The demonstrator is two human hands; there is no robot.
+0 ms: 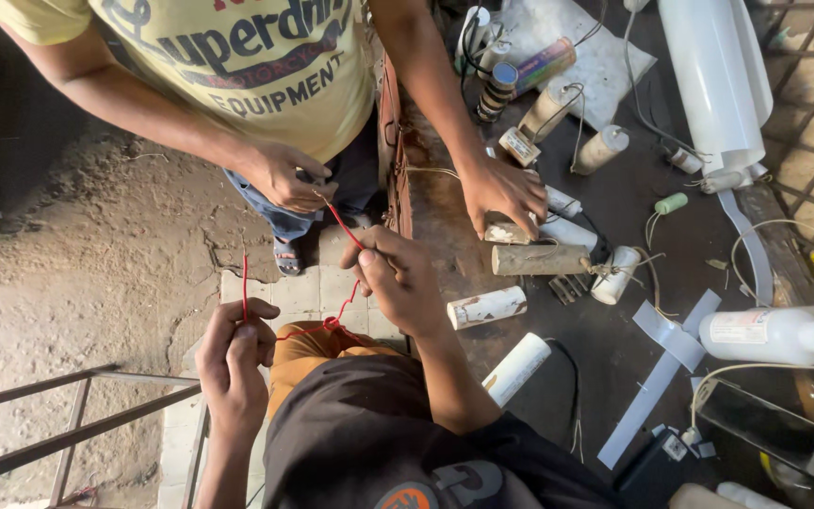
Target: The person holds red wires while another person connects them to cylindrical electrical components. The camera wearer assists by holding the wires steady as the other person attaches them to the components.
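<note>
A thin red wire (343, 229) runs between me and a person in a yellow shirt standing opposite. My left hand (233, 358) is closed around one stretch of it, and a short end sticks up above my fingers. My right hand (398, 278) pinches the wire higher up, near the workbench corner. Between my hands the wire makes a small twist or knot (332, 323). The other person's hand (284, 174) holds the far end. Their second hand (501, 193) rests on a pale cylinder on the bench.
The dark workbench (614, 349) on the right carries several cylindrical capacitors (539, 259), loose wires, white plastic strips (657, 382), a white bottle (774, 335), a phone (770, 424) and a white tube (718, 75). A metal frame (68, 415) stands at lower left on the dirt floor.
</note>
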